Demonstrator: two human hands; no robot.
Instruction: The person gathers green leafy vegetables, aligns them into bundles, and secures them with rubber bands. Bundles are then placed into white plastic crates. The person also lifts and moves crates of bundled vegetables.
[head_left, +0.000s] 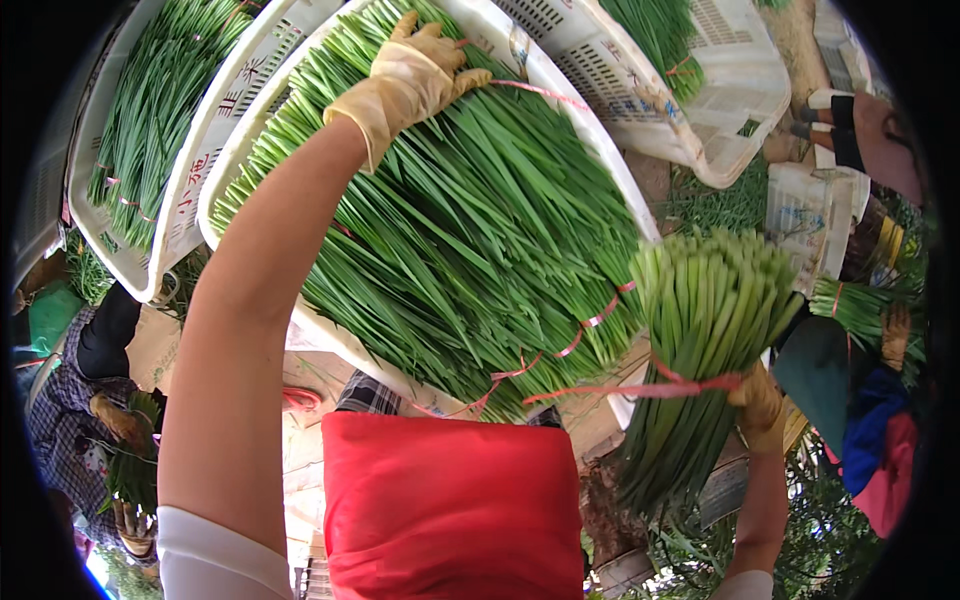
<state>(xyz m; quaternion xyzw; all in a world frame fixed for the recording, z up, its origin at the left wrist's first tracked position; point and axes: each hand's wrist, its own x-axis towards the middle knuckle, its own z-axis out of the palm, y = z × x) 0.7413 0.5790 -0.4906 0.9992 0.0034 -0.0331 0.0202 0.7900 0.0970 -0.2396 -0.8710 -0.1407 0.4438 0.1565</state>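
Note:
My left hand (420, 71), in a pale yellow rubber glove, rests with fingers spread on garlic chives (465, 217) heaped in a white plastic crate (611, 161). Pink ties (600, 311) band the bundles inside. To the right of this heap, my right hand (756, 397), also gloved, grips a thick chive bundle (712, 300) at its pink tie. That bundle is raised, pale cut stems up and green leaves hanging down. The tie's loose end (577, 391) reaches left over the crate's near corner. Part of my right hand is hidden behind the bundle.
Another white crate (180, 217) with chives and writing stands at left; a third (667, 127) is at upper right. Co-workers sit on both sides: a checked sleeve (64, 405) at left, a gloved hand (895, 337) on chives at right. My red apron (450, 502) covers my lap.

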